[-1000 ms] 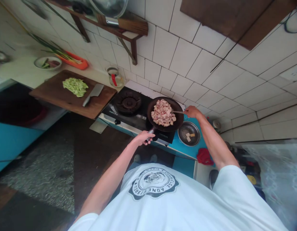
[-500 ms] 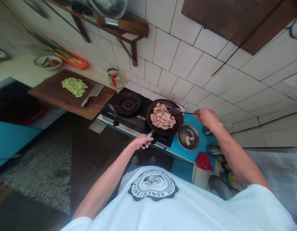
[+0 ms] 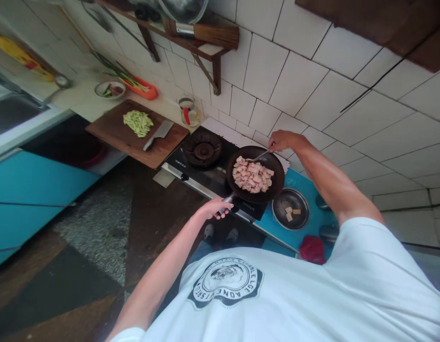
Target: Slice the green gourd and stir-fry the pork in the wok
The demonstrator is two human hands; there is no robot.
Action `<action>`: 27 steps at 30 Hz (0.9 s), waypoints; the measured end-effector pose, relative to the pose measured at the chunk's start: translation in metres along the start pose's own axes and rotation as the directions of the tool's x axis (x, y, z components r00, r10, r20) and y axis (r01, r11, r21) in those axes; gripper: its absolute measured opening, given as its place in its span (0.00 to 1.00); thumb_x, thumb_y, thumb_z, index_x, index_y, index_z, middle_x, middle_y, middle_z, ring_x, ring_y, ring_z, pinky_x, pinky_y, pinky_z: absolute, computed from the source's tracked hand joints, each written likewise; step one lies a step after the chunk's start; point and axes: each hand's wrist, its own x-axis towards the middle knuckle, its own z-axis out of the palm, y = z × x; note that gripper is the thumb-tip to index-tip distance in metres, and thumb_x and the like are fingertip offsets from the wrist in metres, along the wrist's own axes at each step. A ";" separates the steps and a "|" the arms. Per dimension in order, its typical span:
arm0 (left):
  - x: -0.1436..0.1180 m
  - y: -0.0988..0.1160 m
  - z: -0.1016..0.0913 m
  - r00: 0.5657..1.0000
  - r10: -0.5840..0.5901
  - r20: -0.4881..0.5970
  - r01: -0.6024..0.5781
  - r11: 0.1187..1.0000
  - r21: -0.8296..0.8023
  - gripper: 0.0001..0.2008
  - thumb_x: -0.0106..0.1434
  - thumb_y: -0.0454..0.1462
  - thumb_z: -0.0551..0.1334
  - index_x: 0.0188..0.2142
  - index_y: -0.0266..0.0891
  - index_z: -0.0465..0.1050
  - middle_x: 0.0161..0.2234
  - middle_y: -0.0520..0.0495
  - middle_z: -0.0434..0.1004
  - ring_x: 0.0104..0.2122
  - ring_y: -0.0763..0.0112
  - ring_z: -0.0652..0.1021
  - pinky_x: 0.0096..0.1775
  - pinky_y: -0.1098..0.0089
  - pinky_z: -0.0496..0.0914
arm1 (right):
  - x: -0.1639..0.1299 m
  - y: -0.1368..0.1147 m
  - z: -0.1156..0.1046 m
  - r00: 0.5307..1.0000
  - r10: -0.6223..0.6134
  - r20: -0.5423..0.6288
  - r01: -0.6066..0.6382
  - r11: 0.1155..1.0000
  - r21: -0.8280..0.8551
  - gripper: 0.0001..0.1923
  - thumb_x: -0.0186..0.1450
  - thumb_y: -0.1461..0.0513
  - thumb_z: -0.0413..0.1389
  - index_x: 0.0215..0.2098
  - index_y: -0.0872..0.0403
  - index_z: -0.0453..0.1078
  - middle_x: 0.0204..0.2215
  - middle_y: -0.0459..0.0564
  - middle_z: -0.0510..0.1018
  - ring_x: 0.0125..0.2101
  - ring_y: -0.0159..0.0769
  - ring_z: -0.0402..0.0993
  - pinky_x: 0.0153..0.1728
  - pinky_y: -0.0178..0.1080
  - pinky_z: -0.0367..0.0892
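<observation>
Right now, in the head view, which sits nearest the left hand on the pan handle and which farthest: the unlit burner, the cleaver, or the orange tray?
Measured from the left hand gripping the pan handle:
1. Unlit burner, on the stove just beyond the hand.
2. Cleaver, on the wooden board further left.
3. Orange tray, far left, against the tiled wall.

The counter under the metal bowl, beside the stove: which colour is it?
The counter is bright blue, like the cabinet fronts at the left; the head view shows it best, around the metal bowl.
</observation>
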 end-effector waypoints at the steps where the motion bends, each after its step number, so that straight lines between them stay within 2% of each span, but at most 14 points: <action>1: 0.000 0.000 0.000 1.000 0.001 -0.001 -0.001 1.000 0.002 0.21 0.56 0.49 0.76 0.34 0.40 0.69 0.24 0.53 0.74 0.18 0.76 0.73 0.16 0.77 0.58 | -0.010 -0.012 0.003 1.000 -0.007 -0.025 0.007 1.000 -0.023 0.12 0.69 0.63 0.65 0.49 0.57 0.84 0.38 0.58 0.86 0.42 0.44 0.81 0.50 0.43 0.71; 3: 0.000 0.000 0.000 1.000 0.002 0.000 -0.002 1.000 0.007 0.21 0.56 0.48 0.76 0.35 0.40 0.69 0.24 0.53 0.74 0.18 0.76 0.73 0.16 0.77 0.58 | -0.041 -0.032 0.015 0.994 -0.006 -0.109 -0.003 0.996 -0.084 0.12 0.68 0.62 0.66 0.50 0.53 0.84 0.43 0.59 0.86 0.48 0.51 0.81 0.52 0.47 0.71; 5: 0.000 0.001 -0.001 1.000 0.001 0.006 -0.001 1.000 0.012 0.21 0.57 0.48 0.76 0.35 0.40 0.69 0.24 0.53 0.74 0.18 0.75 0.73 0.16 0.77 0.58 | -0.080 -0.047 0.032 0.982 0.035 -0.185 -0.056 0.992 -0.109 0.14 0.71 0.60 0.62 0.53 0.51 0.83 0.46 0.59 0.86 0.51 0.54 0.80 0.52 0.48 0.71; 10: 0.000 0.002 -0.001 1.000 0.004 0.029 -0.004 1.000 0.019 0.20 0.60 0.47 0.75 0.35 0.39 0.68 0.24 0.54 0.73 0.18 0.76 0.73 0.16 0.76 0.58 | -0.175 -0.066 0.081 0.945 0.216 -0.246 -0.243 0.966 -0.086 0.18 0.76 0.56 0.53 0.57 0.48 0.80 0.46 0.60 0.85 0.49 0.56 0.81 0.48 0.47 0.71; 14: 0.000 0.002 -0.001 1.000 -0.006 0.018 0.005 1.000 0.019 0.19 0.62 0.47 0.74 0.36 0.39 0.68 0.24 0.54 0.73 0.18 0.76 0.73 0.17 0.77 0.58 | -0.234 -0.084 0.110 0.866 0.349 -0.358 -0.373 0.928 0.003 0.22 0.78 0.52 0.49 0.62 0.46 0.77 0.50 0.58 0.85 0.49 0.53 0.82 0.45 0.45 0.72; 16: -0.001 0.002 0.000 1.000 -0.004 0.021 0.004 1.000 0.017 0.19 0.63 0.46 0.74 0.36 0.39 0.67 0.24 0.54 0.73 0.18 0.77 0.72 0.17 0.77 0.58 | -0.256 -0.104 0.120 0.827 0.416 -0.379 -0.426 0.903 0.063 0.23 0.78 0.50 0.48 0.63 0.44 0.76 0.50 0.57 0.85 0.49 0.52 0.82 0.44 0.45 0.73; 17: -0.002 0.002 0.000 1.000 -0.002 0.025 0.002 1.000 0.016 0.18 0.63 0.46 0.74 0.35 0.39 0.67 0.24 0.54 0.73 0.18 0.77 0.72 0.17 0.76 0.57 | -0.263 -0.118 0.124 0.821 0.444 -0.358 -0.446 0.891 0.081 0.22 0.78 0.50 0.48 0.62 0.43 0.77 0.50 0.56 0.86 0.48 0.52 0.83 0.44 0.45 0.73; 19: -0.003 0.002 0.000 1.000 0.004 0.030 -0.004 1.000 0.014 0.17 0.65 0.45 0.73 0.35 0.39 0.67 0.24 0.54 0.72 0.18 0.77 0.72 0.17 0.76 0.58 | -0.266 -0.152 0.132 0.835 0.481 -0.268 -0.474 0.875 0.093 0.21 0.78 0.51 0.49 0.60 0.43 0.78 0.49 0.55 0.86 0.46 0.51 0.83 0.43 0.44 0.74; 22: -0.003 0.002 0.001 1.000 0.016 0.023 -0.016 1.000 0.005 0.16 0.66 0.43 0.71 0.35 0.39 0.67 0.24 0.54 0.73 0.17 0.77 0.72 0.17 0.76 0.58 | -0.242 -0.206 0.147 0.843 0.513 -0.163 -0.505 0.858 0.090 0.19 0.79 0.55 0.47 0.56 0.46 0.78 0.47 0.57 0.85 0.44 0.49 0.84 0.43 0.42 0.74; 25: -0.003 0.000 0.002 1.000 0.029 0.006 -0.029 1.000 0.002 0.15 0.67 0.42 0.71 0.35 0.39 0.66 0.24 0.54 0.73 0.17 0.77 0.72 0.16 0.76 0.58 | -0.196 -0.247 0.162 0.786 0.594 -0.171 -0.582 0.805 0.120 0.19 0.79 0.59 0.44 0.57 0.53 0.75 0.47 0.63 0.83 0.45 0.48 0.84 0.44 0.41 0.75; 27: -0.003 0.000 0.003 0.999 0.037 0.003 -0.037 0.999 0.007 0.14 0.67 0.41 0.71 0.35 0.38 0.67 0.24 0.54 0.73 0.17 0.77 0.72 0.16 0.76 0.58 | -0.164 -0.260 0.171 0.734 0.653 -0.186 -0.633 0.757 0.161 0.19 0.79 0.61 0.44 0.59 0.57 0.73 0.48 0.66 0.81 0.45 0.48 0.85 0.44 0.41 0.75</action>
